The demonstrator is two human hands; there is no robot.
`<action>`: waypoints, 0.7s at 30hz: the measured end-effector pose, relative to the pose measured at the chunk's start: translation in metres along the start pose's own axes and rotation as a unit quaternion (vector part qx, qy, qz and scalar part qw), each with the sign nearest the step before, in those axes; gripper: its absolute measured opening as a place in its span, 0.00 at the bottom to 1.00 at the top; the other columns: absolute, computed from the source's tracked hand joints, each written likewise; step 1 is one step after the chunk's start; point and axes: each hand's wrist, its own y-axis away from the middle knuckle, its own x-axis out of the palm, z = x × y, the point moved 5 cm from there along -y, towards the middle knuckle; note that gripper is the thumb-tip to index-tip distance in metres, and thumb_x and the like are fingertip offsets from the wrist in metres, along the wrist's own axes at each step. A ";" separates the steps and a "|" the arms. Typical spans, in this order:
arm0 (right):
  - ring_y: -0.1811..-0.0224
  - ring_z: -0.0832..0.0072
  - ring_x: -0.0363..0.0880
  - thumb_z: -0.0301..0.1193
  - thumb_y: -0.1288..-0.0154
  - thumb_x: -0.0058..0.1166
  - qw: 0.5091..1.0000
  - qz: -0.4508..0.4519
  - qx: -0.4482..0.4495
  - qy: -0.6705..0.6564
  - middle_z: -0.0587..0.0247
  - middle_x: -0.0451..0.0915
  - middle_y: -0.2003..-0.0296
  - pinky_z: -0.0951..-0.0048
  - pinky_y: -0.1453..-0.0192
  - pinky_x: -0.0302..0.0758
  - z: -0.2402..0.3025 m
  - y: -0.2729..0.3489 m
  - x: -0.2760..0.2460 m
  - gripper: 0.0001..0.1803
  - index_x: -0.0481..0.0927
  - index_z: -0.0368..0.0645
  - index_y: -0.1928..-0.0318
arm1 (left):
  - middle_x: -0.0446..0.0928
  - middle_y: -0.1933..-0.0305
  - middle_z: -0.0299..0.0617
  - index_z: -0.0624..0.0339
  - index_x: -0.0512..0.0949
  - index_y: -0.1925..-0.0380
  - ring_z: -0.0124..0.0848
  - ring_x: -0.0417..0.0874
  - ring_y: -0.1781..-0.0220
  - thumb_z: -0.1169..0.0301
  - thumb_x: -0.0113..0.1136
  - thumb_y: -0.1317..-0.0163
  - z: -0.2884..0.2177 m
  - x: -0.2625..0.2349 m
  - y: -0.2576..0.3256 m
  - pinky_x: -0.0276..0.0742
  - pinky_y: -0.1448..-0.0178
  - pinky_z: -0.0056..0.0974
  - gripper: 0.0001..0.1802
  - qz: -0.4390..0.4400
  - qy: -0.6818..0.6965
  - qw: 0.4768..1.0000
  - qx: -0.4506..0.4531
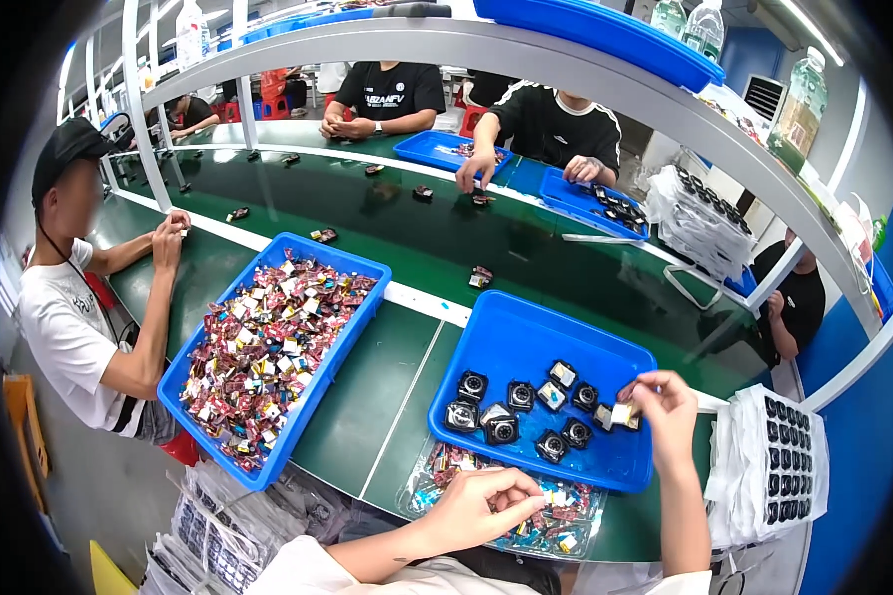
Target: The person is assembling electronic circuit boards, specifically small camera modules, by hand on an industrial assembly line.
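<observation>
My right hand is closed at the right side of a blue tray. Its fingertips pinch a small electronic part with a cream-white block, close beside a black square housing. Several black housings with round dials lie in that tray, some with white blocks on them. My left hand has curled fingers, thumb and forefinger together, above a clear plastic tray of small red, white and blue parts. Whether something tiny is between those fingertips I cannot make out.
A blue bin heaped with red-and-white parts stands to the left. Behind runs a dark green conveyor with scattered parts. Stacked white trays of black housings stand at right. Co-workers sit left and opposite; a grey shelf frame crosses overhead.
</observation>
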 end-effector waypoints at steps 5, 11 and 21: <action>0.71 0.83 0.80 0.25 0.41 0.57 0.979 -0.129 0.031 0.153 0.62 0.84 0.69 0.83 0.71 0.68 -0.077 -0.126 -0.094 0.05 0.81 0.36 0.66 | 0.80 0.75 0.37 0.64 0.83 0.67 0.21 0.77 0.77 0.70 0.63 0.39 -0.015 0.000 0.001 0.72 0.73 0.28 0.08 -0.008 -0.036 0.998 0.054; 0.78 0.77 0.76 0.29 0.54 0.62 0.923 -0.194 0.195 0.270 0.63 0.84 0.76 0.73 0.75 0.69 -0.143 -0.157 -0.129 0.05 0.85 0.40 0.77 | 0.81 0.75 0.40 0.64 0.84 0.69 0.24 0.78 0.75 0.76 0.64 0.43 -0.036 -0.035 0.002 0.72 0.72 0.28 0.04 -0.086 -0.116 0.981 0.131; 0.71 0.88 0.73 0.29 0.39 0.61 0.928 -0.223 -0.211 0.210 0.72 0.80 0.75 0.83 0.65 0.69 0.045 -0.108 -0.088 0.08 0.83 0.36 0.66 | 0.68 0.73 0.36 0.66 0.81 0.66 0.27 0.66 0.69 0.70 0.60 0.39 -0.148 -0.087 0.011 0.60 0.66 0.28 0.09 -0.340 -0.140 0.849 0.379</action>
